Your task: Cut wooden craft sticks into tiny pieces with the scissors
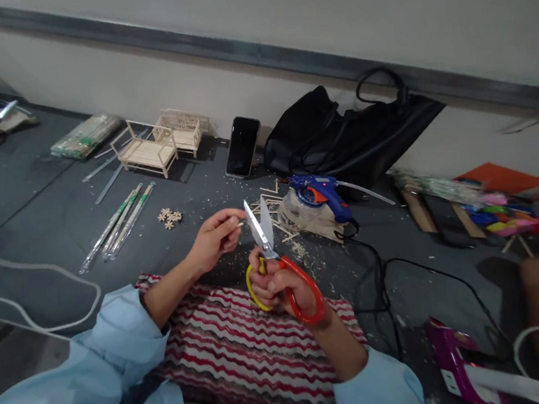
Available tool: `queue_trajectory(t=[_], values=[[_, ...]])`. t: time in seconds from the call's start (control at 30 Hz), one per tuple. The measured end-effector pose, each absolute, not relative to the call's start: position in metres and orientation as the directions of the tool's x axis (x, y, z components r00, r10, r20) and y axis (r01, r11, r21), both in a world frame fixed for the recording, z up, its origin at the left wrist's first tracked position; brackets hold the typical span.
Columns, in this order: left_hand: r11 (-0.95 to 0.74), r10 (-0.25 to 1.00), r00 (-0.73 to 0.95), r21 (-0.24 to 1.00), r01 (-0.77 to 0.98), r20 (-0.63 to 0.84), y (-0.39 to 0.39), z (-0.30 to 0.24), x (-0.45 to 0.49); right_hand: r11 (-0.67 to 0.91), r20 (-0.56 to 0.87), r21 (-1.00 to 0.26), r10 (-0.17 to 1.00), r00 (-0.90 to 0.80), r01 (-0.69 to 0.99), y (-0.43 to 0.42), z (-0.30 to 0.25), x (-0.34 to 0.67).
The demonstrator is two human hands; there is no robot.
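My right hand point(277, 286) grips a pair of scissors point(266, 232) with one yellow and one red handle loop. Their blades point up and stand apart. To the left of the blades, my left hand point(215, 238) is closed in a pinch on a small pale wooden stick point(240, 224), of which only a short end shows. Both hands are above a red-and-white striped cushion point(248, 349). Just beyond the scissors lie thin wooden sticks point(278, 217) and scattered shavings. Small flower-shaped wooden pieces point(169, 217) rest on the dark surface left of my left hand.
A blue glue gun point(320, 194) sits on a clear container point(303, 211), its black cord trailing right. Behind are a phone point(243, 146), a black bag point(344, 130) and miniature wooden furniture point(147, 148). Wrapped stick packs point(119, 223) lie left; a purple power strip point(458, 356) lies right.
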State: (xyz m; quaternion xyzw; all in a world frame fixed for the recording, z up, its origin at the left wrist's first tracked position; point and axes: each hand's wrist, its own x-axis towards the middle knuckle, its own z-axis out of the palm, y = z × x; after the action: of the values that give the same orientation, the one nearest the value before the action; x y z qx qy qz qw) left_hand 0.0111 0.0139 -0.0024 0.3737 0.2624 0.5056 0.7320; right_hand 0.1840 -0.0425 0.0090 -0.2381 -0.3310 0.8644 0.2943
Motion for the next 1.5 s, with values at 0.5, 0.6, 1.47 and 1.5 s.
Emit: queue_trajectory(t=[0.5,0.6,1.47,1.5], values=[[0.385,0.829,0.558,0.767,-0.514,-0.042,0.012,0.0,0.007,-0.736,-0.069,-0.612,0.413,-0.908,-0.289,-0.038,0.007,0.185],[0.373,0.84,0.541,0.77,-0.517,-0.043,0.012,-0.001,0.007,-0.713,-0.062,-0.632,0.437,-0.897,-0.303,-0.039,0.005,0.182],[0.3,0.922,0.257,0.954,-0.005,-0.288,0.032,0.012,-0.018,-0.513,-0.228,-0.805,0.732,-0.642,-0.299,-0.038,0.0,0.182],[0.312,0.919,0.273,0.948,-0.056,-0.286,0.03,0.014,-0.016,-0.438,-0.221,-0.856,0.79,-0.572,-0.275,-0.04,0.002,0.181]])
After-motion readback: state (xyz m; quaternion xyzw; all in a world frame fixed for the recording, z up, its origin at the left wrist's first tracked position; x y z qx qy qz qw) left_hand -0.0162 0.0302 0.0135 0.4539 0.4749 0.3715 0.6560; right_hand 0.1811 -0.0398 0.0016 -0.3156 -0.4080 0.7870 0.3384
